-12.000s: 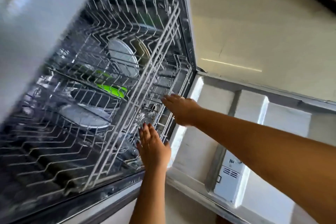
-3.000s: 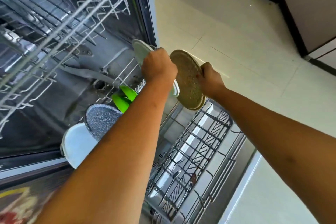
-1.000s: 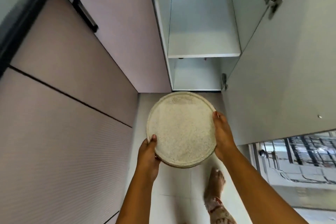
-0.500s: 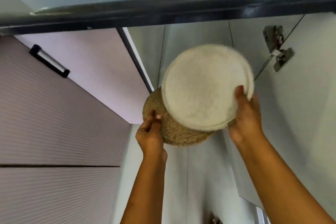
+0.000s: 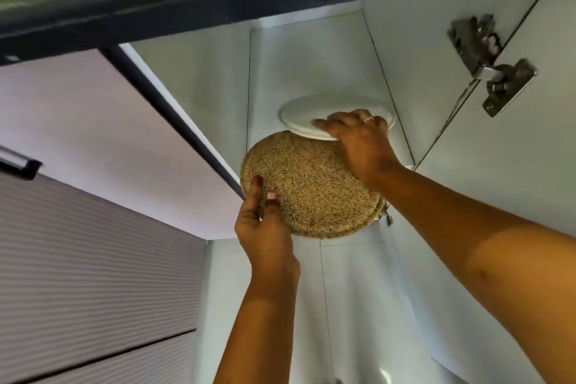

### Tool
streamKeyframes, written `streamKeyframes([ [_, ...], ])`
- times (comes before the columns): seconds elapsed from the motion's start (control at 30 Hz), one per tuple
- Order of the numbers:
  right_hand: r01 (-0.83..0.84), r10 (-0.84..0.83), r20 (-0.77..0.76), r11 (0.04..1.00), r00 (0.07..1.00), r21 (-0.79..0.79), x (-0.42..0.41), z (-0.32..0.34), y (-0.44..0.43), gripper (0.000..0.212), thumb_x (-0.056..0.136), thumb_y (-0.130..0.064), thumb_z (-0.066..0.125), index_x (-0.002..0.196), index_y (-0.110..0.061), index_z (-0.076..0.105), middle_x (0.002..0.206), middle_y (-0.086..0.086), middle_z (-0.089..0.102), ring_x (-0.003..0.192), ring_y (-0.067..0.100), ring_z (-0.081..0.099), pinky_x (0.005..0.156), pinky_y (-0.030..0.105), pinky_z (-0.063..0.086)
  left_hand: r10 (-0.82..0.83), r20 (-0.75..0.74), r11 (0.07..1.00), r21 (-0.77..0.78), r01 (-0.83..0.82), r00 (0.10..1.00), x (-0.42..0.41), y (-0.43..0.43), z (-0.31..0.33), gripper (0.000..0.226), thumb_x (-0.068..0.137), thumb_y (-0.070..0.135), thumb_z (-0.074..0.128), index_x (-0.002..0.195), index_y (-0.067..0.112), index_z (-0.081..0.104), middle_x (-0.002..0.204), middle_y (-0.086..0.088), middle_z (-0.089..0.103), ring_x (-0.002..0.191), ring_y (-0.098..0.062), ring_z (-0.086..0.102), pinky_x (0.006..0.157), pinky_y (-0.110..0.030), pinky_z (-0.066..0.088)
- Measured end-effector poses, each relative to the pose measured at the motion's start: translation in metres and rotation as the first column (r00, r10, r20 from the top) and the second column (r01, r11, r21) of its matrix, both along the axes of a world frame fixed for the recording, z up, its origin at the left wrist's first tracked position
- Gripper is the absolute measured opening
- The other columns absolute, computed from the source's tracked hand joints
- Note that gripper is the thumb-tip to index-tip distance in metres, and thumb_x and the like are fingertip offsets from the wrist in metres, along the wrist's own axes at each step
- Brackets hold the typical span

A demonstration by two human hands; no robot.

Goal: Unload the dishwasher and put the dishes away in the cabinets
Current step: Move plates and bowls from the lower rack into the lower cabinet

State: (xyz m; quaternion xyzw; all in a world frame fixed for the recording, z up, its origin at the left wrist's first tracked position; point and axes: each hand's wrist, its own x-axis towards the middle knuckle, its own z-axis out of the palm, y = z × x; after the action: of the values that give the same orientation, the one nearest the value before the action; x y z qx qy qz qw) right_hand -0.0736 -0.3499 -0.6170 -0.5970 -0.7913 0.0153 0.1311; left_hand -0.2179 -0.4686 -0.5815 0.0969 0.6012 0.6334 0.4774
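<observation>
A white plate [image 5: 307,114] lies flat inside the open cabinet [image 5: 311,56], on its upper shelf. My right hand [image 5: 358,137] reaches in over the plate's near rim, its fingers laid across the top and the thumb hidden below. A speckled brown plate [image 5: 311,187] is held tilted just in front of and below the white one. My left hand [image 5: 265,221] grips the brown plate's lower left rim, thumb on its face.
The open cabinet door [image 5: 498,150] with a metal hinge [image 5: 489,62] stands to the right. A dark countertop edge [image 5: 218,0] runs across the top. Closed pinkish cabinet fronts [image 5: 93,150] with a black handle [image 5: 18,162] fill the left.
The two plates have been separated. My right hand has carried the white plate up and into the cabinet, where it now lies flat. The brown plate stays in my left hand.
</observation>
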Motion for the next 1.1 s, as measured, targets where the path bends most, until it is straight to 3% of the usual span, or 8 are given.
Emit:
streamKeyframes([
  [0.17,0.074,-0.069,0.036,0.984,0.997,-0.163,0.000,-0.028,0.029,0.068,0.088,-0.023,0.063,0.144,-0.041,0.030,0.148,-0.002,0.036,0.136,0.028,0.030,0.110,0.053,0.024,0.071,-0.023,0.997,-0.035,-0.072,0.997,0.002,-0.006,-0.006,0.035,0.094,0.003,0.050,0.119,0.024,0.063,0.127,0.004,0.059,0.117,-0.016,0.056,0.099,-0.043,0.047],
  [0.33,0.056,-0.026,0.135,0.973,0.991,-0.224,-0.005,-0.044,0.057,0.069,0.089,-0.032,0.062,0.147,-0.036,0.025,0.152,-0.003,0.031,0.139,0.028,0.027,0.110,0.060,0.024,0.162,-0.132,0.986,0.048,-0.157,0.978,0.006,-0.015,-0.006,0.037,0.096,0.006,0.049,0.117,0.032,0.064,0.124,0.015,0.059,0.111,-0.001,0.057,0.083,-0.020,0.053],
  [0.43,0.048,-0.030,0.082,0.973,0.996,-0.225,-0.008,-0.057,0.068,0.066,0.090,-0.037,0.057,0.147,-0.036,0.025,0.155,-0.004,0.027,0.143,0.027,0.022,0.112,0.062,0.015,0.162,-0.149,0.983,0.105,-0.148,0.975,0.003,-0.007,-0.008,0.038,0.096,0.008,0.048,0.118,0.034,0.063,0.121,0.020,0.059,0.106,0.003,0.058,0.074,-0.011,0.053],
  [0.6,0.059,-0.038,0.094,0.971,0.995,-0.231,-0.015,-0.077,0.086,0.061,0.094,-0.048,0.042,0.149,-0.038,0.015,0.158,0.000,0.017,0.145,0.031,0.013,0.113,0.061,0.006,0.139,-0.165,0.976,0.192,-0.106,0.976,-0.010,0.019,-0.023,0.042,0.098,0.003,0.042,0.124,0.030,0.060,0.124,0.017,0.059,0.103,0.008,0.059,0.074,-0.009,0.052],
  [0.77,0.119,-0.113,0.183,0.993,0.977,-0.024,-0.031,-0.078,0.088,0.059,0.097,-0.039,0.043,0.150,-0.027,0.021,0.144,0.012,0.030,0.134,0.037,0.027,0.107,0.055,0.028,0.142,-0.204,0.963,0.254,-0.088,0.969,-0.012,0.030,-0.033,0.044,0.098,-0.001,0.039,0.125,0.027,0.060,0.125,0.015,0.059,0.101,0.008,0.059,0.067,-0.006,0.050],
  [0.97,0.140,-0.140,0.177,0.990,0.974,0.011,-0.040,-0.080,0.096,0.053,0.100,-0.024,0.040,0.149,-0.018,0.022,0.139,0.013,0.041,0.129,0.036,0.038,0.101,0.047,0.038,0.099,-0.452,0.929,0.361,0.080,0.886,-0.010,0.048,-0.031,0.045,0.098,-0.001,0.037,0.126,0.028,0.056,0.126,0.017,0.057,0.121,0.002,0.050,0.098,-0.017,0.045],
  [1.1,0.112,-0.112,0.091,0.994,0.990,-0.002,-0.039,-0.082,0.103,0.047,0.096,-0.014,0.046,0.142,-0.006,0.038,0.130,0.019,0.050,0.119,0.041,0.048,0.089,0.049,0.047,0.107,-0.512,0.902,0.410,0.133,0.852,-0.011,0.072,-0.025,0.045,0.096,-0.003,0.037,0.130,0.022,0.055,0.121,0.018,0.056,0.120,0.002,0.049,0.100,-0.023,0.042],
])
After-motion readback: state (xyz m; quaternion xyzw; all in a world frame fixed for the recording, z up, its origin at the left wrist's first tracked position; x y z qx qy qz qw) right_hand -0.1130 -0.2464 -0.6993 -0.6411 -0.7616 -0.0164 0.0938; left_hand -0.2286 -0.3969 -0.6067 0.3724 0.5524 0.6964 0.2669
